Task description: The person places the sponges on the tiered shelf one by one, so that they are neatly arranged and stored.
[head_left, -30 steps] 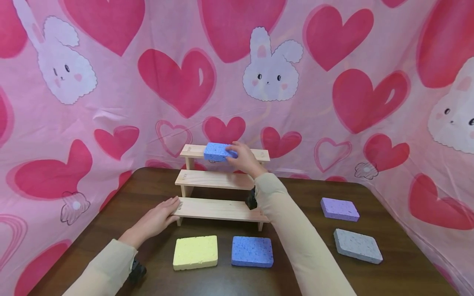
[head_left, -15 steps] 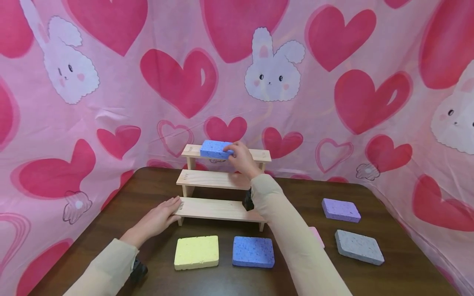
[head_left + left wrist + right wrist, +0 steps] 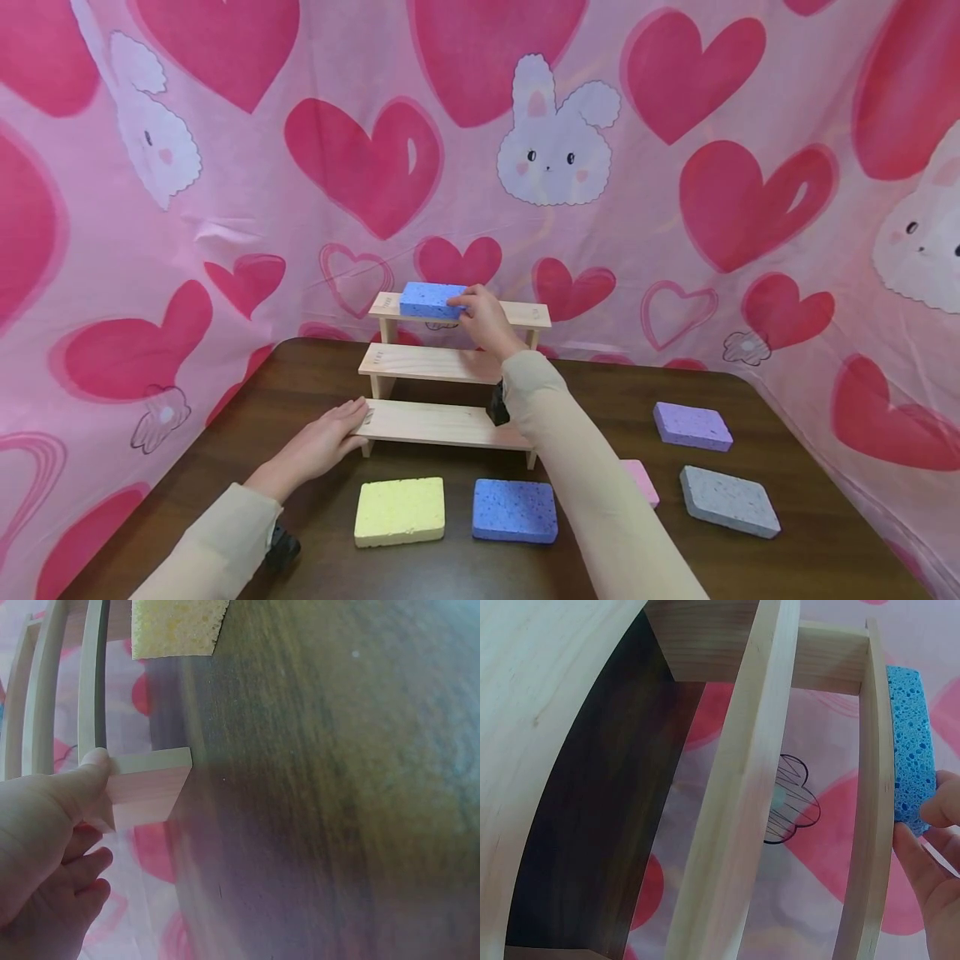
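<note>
A light blue sponge [image 3: 422,300] lies on the top shelf of a three-tier wooden display stand [image 3: 442,421], left of the shelf's middle. My right hand [image 3: 487,322] pinches the sponge's right end; in the right wrist view the thumb and fingers [image 3: 911,840] are at the end of the sponge [image 3: 911,742], which sits flat along the shelf board. My left hand [image 3: 318,442] grips the left end of the lowest shelf, its thumb [image 3: 94,761] against the front edge and the other fingers bent past the corner.
On the brown table in front of the stand lie a yellow sponge [image 3: 399,510] and a darker blue sponge [image 3: 514,510]. To the right are a purple sponge [image 3: 692,425], a grey sponge [image 3: 729,500] and a pink sponge [image 3: 639,482], partly behind my right sleeve. A pink heart-print cloth hangs behind.
My right hand has shifted the light blue sponge left along the top shelf. The pink sponge has come into sight beside the right sleeve. My left hand stays on the lowest shelf.
</note>
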Action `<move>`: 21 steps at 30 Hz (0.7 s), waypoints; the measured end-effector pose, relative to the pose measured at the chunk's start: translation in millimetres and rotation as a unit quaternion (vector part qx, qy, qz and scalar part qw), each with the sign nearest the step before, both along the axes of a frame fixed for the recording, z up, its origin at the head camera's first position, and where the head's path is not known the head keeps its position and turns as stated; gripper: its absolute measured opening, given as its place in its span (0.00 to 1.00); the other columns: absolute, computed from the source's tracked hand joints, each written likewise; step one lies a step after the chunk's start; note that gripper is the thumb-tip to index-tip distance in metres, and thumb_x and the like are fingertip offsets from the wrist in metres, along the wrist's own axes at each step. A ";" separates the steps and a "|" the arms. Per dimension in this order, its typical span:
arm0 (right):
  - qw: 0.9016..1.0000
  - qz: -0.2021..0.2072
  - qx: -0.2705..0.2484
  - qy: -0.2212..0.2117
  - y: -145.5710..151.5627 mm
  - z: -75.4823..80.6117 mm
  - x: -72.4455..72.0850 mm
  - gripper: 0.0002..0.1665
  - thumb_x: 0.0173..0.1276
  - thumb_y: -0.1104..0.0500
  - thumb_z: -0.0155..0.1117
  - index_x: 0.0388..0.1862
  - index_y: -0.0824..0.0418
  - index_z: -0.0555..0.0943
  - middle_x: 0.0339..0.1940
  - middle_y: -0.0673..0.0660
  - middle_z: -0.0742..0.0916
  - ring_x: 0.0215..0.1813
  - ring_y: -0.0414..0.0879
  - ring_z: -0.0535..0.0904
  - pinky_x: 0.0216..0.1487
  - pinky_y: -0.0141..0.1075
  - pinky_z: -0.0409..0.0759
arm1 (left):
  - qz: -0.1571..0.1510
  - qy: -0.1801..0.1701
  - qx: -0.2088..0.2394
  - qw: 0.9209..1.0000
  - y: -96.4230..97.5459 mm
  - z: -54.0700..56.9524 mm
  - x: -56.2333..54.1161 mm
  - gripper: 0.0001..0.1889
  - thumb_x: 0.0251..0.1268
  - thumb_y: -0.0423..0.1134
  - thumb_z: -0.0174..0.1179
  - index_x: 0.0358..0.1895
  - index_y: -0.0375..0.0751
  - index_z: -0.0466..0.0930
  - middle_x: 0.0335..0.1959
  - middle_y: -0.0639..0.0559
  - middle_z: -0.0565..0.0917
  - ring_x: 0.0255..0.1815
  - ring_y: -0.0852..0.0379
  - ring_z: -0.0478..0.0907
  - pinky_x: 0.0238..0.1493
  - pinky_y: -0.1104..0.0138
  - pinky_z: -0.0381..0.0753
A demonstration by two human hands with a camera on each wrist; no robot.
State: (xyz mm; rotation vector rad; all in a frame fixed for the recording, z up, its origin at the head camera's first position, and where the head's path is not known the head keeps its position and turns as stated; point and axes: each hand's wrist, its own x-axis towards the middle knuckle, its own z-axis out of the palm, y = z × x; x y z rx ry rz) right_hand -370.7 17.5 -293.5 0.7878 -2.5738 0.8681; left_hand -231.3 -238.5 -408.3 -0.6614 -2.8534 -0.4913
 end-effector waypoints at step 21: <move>0.999 0.014 0.006 -0.040 -3.3 0.0 1.9 0.24 0.63 0.71 0.54 0.58 0.61 0.76 0.56 0.59 0.74 0.54 0.49 0.70 0.55 0.32 0.72 | -0.001 -0.002 0.003 1.000 -0.2 -0.8 -0.9 0.31 0.56 0.37 0.64 0.61 0.26 0.66 0.63 0.32 0.66 0.63 0.36 0.61 0.59 0.46 0.61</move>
